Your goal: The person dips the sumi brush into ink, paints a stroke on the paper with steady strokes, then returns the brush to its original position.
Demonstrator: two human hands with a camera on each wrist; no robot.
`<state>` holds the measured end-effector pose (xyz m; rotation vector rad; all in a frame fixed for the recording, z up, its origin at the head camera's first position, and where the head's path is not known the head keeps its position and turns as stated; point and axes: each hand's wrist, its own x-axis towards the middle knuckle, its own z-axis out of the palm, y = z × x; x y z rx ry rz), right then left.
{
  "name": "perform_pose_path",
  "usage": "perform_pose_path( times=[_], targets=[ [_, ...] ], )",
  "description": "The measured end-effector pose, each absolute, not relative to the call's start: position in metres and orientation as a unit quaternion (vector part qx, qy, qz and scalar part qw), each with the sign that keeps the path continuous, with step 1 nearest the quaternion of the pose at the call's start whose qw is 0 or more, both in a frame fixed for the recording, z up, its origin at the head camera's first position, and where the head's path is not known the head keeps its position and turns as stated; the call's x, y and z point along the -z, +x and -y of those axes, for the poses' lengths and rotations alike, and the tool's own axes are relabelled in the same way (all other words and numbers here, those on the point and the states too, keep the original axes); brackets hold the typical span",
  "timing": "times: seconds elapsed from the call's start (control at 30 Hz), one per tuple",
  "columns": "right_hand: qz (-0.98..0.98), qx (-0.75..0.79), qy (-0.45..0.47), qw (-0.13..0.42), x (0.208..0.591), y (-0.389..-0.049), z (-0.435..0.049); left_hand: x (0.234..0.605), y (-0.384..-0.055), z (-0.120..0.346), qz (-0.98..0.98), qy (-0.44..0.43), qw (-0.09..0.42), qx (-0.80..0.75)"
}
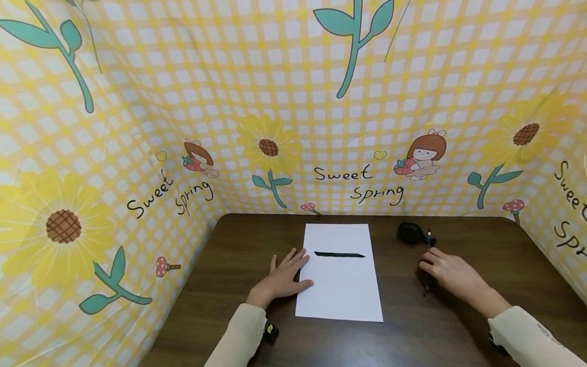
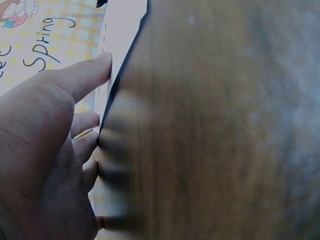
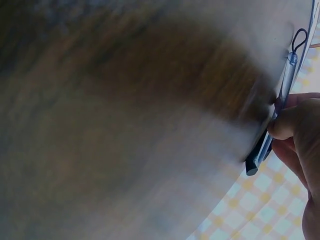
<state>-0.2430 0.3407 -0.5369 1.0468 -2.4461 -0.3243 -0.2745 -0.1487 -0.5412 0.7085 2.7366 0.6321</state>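
Note:
A white sheet of paper [image 1: 337, 293] lies on the dark wooden table, with one thick black stroke [image 1: 339, 254] across its upper part. My left hand [image 1: 285, 275] rests spread on the paper's left edge, fingertips and thumb on it. At the right, my right hand [image 1: 451, 275] pinches a slim dark brush [image 1: 428, 239] between thumb and fingers, low over the table. A hanging loop [image 3: 300, 40] shows at one end of the brush in the right wrist view. Right beside the brush's far end sits a rounded black object [image 1: 409, 232].
The brown table [image 1: 339, 344] ends at a yellow checked cloth [image 1: 293, 92] printed with flowers, which hangs behind it and along both sides. A black wrist strap [image 1: 271, 332] shows by the left sleeve.

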Motion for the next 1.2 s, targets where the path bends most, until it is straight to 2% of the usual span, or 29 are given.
perform_pose_path(
  times=[0.3, 0.77, 1.2],
  targets=[
    [0.892, 0.117, 0.374, 0.225, 0.536, -0.240, -0.341, 0.544, -0.275, 0.147, -0.940, 0.240, 0.122, -0.209],
    [0.893, 0.068, 0.365, 0.256, 0.532, -0.238, -0.338, 0.542, -0.274, 0.150, -0.940, 0.238, 0.121, -0.211],
    [0.877, -0.021, 0.355, 0.322, 0.524, -0.239, -0.348, 0.540, -0.276, 0.151, -0.933, 0.235, 0.125, -0.240]
  ],
)
